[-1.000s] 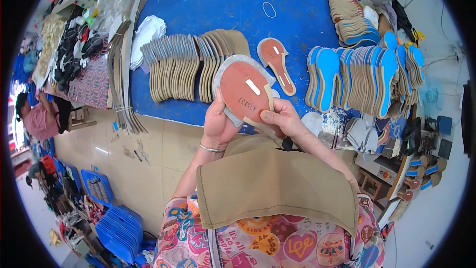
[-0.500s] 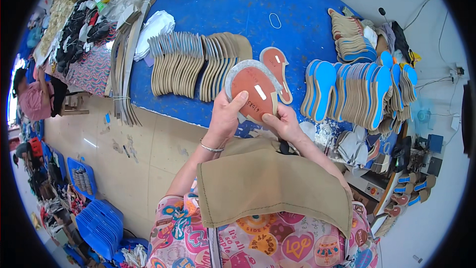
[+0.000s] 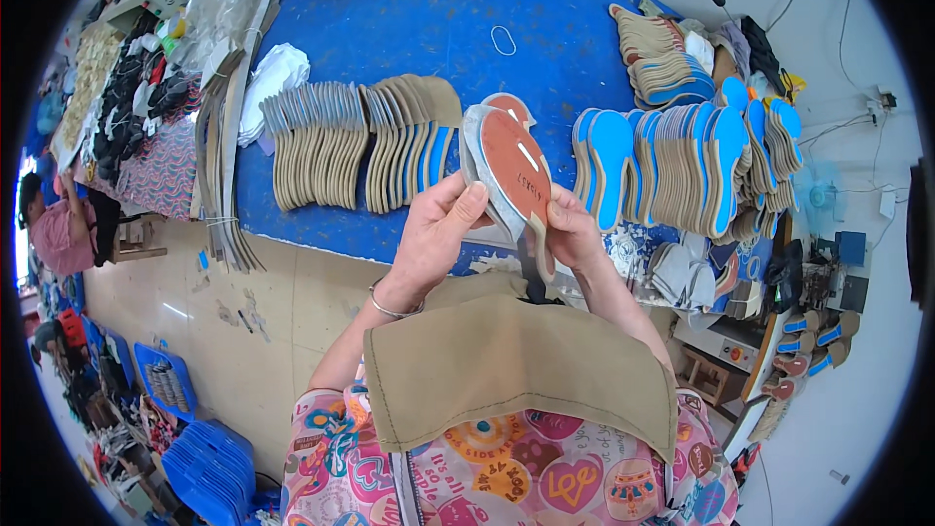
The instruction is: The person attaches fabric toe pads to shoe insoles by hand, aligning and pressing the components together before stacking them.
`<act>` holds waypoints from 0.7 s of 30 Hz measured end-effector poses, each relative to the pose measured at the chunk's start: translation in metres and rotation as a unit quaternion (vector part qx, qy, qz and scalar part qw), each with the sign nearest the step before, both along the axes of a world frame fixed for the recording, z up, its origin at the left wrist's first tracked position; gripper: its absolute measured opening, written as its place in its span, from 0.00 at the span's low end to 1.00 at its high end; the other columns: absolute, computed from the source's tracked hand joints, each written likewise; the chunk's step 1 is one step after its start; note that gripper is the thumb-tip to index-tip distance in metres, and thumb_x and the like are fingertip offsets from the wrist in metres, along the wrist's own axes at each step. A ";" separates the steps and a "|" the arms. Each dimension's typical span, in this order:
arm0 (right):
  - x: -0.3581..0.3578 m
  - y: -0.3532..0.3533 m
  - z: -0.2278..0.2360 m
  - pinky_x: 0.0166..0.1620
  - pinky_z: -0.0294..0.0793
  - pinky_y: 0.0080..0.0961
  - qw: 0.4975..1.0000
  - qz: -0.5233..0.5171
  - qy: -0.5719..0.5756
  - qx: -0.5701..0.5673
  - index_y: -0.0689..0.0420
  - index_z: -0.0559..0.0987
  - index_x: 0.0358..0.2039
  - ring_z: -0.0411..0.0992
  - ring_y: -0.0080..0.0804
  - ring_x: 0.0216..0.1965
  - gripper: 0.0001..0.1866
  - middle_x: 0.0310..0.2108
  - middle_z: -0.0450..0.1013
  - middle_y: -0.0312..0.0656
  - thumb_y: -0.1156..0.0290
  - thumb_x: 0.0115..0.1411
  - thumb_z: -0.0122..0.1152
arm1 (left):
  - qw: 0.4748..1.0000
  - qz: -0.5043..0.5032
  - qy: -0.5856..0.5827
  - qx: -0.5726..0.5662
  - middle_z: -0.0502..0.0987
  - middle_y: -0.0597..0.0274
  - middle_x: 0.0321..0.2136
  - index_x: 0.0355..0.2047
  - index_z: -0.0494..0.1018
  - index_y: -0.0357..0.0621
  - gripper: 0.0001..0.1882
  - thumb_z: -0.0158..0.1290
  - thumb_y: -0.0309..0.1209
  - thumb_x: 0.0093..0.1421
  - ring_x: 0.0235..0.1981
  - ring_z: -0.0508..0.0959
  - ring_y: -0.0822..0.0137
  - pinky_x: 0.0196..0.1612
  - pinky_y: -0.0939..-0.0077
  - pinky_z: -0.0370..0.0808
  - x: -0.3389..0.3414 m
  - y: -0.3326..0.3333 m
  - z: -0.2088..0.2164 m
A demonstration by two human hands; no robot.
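Between my hands, above the near side of the blue table, is a shoe insole with a red-brown face, a grey edge and a small white strip. My left hand grips its left edge, thumb bent over the rim. On the opposite side my right hand pinches the edge near the narrower part. The insole is tilted, and its lower end points toward me. Partly hidden behind it, another red-brown insole lies on the table.
Rows of tan insoles stand on the blue table left of my hands. Blue-faced insoles are lined up at right, with another stack behind. A white cloth heap and bundled strips lie at the left edge.
The insole has been turned to a steeper angle, its face now seen more obliquely. My right hand has shifted up along its right edge. The whole view has moved slightly.
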State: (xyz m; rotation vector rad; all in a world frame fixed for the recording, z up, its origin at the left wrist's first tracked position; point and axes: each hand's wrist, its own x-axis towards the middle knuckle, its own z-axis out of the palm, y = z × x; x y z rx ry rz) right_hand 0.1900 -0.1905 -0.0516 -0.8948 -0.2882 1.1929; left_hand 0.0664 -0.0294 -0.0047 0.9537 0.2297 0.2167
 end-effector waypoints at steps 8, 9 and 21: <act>0.001 0.003 -0.006 0.22 0.71 0.23 0.999 0.002 0.031 0.006 0.61 0.69 0.40 0.71 0.29 0.19 0.21 0.23 0.71 0.42 0.58 0.53 0.55 | 1.000 0.022 -0.001 -0.014 0.71 0.58 0.40 0.47 0.63 0.33 0.18 0.39 0.34 0.63 0.41 0.72 0.69 0.44 0.73 0.70 0.002 -0.004 -0.007; 0.003 0.007 -0.005 0.20 0.67 0.23 0.993 0.053 0.072 0.080 0.60 0.69 0.39 0.69 0.29 0.17 0.20 0.20 0.70 0.42 0.57 0.54 0.53 | 0.999 0.038 -0.014 -0.023 0.72 0.60 0.39 0.47 0.64 0.34 0.17 0.40 0.34 0.63 0.40 0.72 0.71 0.44 0.74 0.70 0.004 -0.004 -0.016; 0.066 0.006 -0.072 0.26 0.68 0.21 0.955 -0.195 -0.114 -0.190 0.57 0.72 0.34 0.70 0.23 0.24 0.10 0.25 0.72 0.36 0.64 0.58 0.51 | 0.918 0.084 -0.036 -0.386 0.64 0.51 0.52 0.55 0.55 0.35 0.29 0.49 0.30 0.54 0.54 0.63 0.56 0.56 0.59 0.60 -0.074 0.038 -0.111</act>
